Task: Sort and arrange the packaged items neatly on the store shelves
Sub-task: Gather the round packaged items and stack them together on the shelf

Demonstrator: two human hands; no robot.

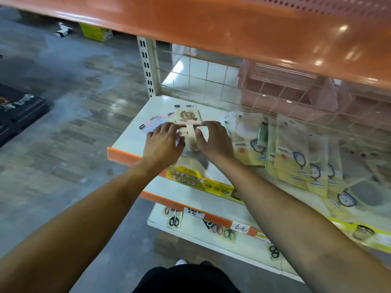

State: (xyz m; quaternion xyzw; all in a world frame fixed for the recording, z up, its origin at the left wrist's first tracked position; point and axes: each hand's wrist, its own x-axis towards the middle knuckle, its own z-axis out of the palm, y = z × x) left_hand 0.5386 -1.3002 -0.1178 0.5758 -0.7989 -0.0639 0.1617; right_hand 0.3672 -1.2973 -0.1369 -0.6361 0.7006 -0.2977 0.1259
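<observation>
Both forearms reach up from the bottom of the view to the left end of the white shelf (pixel 131 142). At their ends, the left hand (pixel 161 142) and right hand (pixel 213 140) sit close together over a pink pack (pixel 187 116). Fingers of each are bent down onto its near edge, one at each lower corner; blur hides whether they pinch it or only press it, so I cannot tell the grip. The pack lies flat just beyond the fingertips, its long axis running away toward the wire grid (pixel 211 81) at the back. A pale strip (pixel 191 134) shows between the hands. Both are about equally near, so squaring it up looks like a two-handed nudge straight back or sideways. More pink packs (pixel 156 121) fan out to the left, partly under the left hand. To the right lie overlapped yellow packs (pixel 292 153), unevenly spread. Below, a lower shelf (pixel 203 235) holds scissors (pixel 174 218).
</observation>
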